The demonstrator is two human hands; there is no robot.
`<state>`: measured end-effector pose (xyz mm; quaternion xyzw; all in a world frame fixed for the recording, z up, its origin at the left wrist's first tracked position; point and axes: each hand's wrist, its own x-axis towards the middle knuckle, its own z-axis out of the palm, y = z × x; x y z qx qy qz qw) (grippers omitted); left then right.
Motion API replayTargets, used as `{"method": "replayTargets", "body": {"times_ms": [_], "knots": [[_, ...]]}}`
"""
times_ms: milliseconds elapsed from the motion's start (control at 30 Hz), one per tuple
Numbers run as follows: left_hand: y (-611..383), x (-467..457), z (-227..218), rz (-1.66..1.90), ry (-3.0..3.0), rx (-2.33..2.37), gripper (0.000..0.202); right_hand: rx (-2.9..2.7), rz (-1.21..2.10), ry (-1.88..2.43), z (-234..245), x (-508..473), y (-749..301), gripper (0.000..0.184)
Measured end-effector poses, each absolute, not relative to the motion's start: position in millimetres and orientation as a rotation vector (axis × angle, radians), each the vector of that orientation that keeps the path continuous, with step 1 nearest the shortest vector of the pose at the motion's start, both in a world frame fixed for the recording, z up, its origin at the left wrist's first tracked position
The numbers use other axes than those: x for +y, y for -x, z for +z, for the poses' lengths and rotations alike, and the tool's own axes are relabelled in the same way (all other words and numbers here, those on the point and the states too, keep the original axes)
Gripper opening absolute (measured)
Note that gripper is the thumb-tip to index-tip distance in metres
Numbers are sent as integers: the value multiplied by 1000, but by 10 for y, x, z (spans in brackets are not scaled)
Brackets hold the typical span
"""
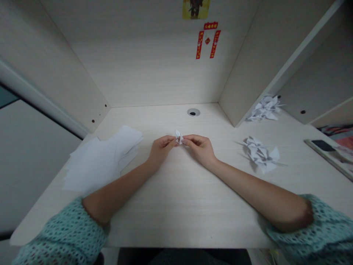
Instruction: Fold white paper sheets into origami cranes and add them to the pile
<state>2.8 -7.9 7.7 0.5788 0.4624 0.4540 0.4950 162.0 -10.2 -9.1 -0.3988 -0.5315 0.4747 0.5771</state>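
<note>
Pinching a small folded paper (pixel 179 137) in the fingertips of left hand (pixel 162 151) and right hand (pixel 202 149), over the bench (pixel 176 206), with loose sheets (pixel 102 156) to the left and a heap of folded scraps (pixel 259 154) to the right.

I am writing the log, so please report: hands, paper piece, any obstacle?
Left hand and right hand: fingers pinching small folded paper. Loose sheets left, nearer paper pile right, neither in hands' way.

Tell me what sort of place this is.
Probably a desk nook in a home or dormitory: a pale wood-grain desktop with a round cable grommet, upright side panels, and red couplet stickers on the back panel.
</note>
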Motion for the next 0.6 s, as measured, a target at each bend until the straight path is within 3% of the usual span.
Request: {"method": "replayTargets", "body": {"times_ms": [600], "knots": [[-49, -94, 118, 1084, -1421, 1149, 28, -1374, 1032, 993, -53, -176, -1626, 21]]}}
